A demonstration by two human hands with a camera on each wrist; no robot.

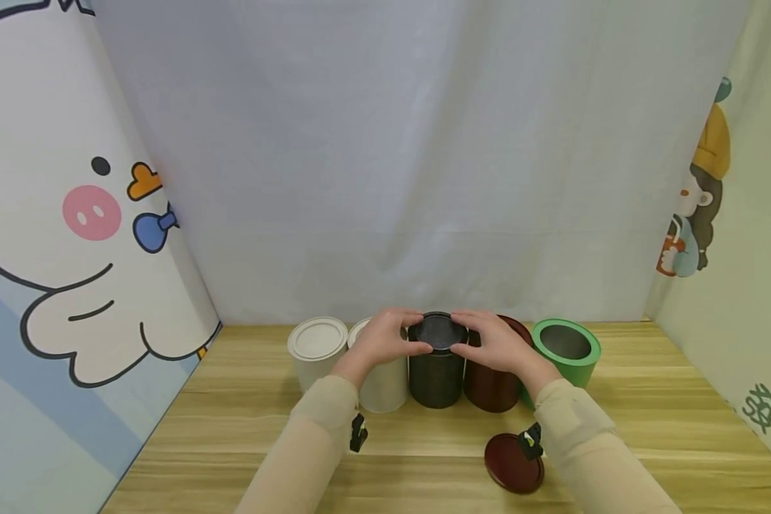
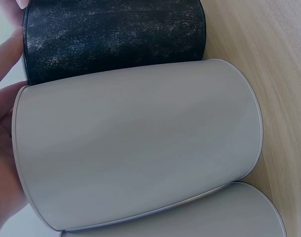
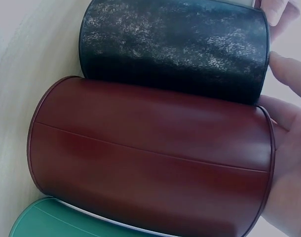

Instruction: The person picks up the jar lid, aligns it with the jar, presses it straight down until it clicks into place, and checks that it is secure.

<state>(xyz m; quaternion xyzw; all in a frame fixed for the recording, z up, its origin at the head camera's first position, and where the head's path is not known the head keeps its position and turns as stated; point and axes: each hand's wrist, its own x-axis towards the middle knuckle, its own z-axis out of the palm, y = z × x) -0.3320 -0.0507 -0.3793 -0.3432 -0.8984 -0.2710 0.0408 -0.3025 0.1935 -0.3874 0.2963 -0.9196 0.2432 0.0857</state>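
five canisters [image 1: 318,341] [image 1: 385,389] [image 1: 437,382] [image 1: 493,389] [image 1: 581,373], one loose lid [image 1: 512,464], two hands [image 1: 379,340] [image 1: 496,344].

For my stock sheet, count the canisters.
5, in one row, left to right: first white canister, second white canister, black canister in the middle, dark red canister, green canister at the right end.

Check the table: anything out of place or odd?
The dark red lid lies loose on the table, apart from the matching dark red can behind it, so it looks misplaced. The black can stands upright; no spill shows.
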